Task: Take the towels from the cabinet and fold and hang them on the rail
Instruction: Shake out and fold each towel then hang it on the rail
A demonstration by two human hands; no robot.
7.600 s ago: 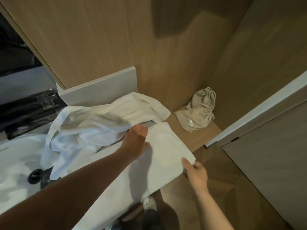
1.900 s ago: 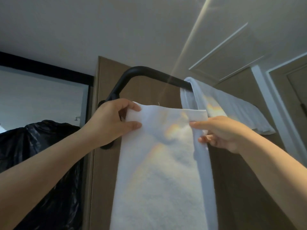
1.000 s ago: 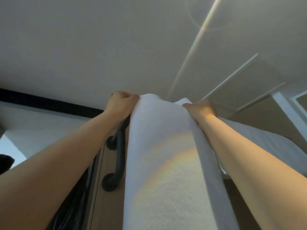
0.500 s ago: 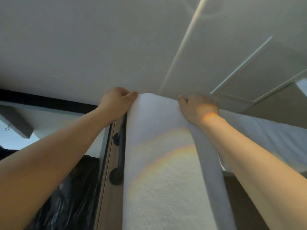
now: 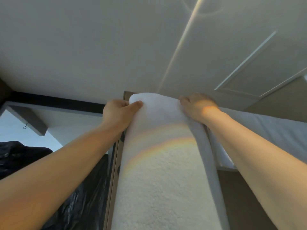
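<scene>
A folded white towel (image 5: 166, 163) hangs in a long strip down the middle of the view, its top curved over the rail, which it hides. My left hand (image 5: 118, 113) grips the towel's top left edge, thumb on the front. My right hand (image 5: 197, 107) holds the top right edge with curled fingers. Another white towel (image 5: 269, 133) hangs to the right, behind my right forearm.
A wooden panel edge (image 5: 114, 171) runs down just left of the towel, with a dark rail mount (image 5: 122, 137) peeking out. A black plastic bag (image 5: 74, 205) fills the lower left. The white ceiling (image 5: 116, 47) is close above.
The towel went from the counter up to the rail. Over the last second both hands drew its top over the rail and settled slightly lower; the rail is now covered.
</scene>
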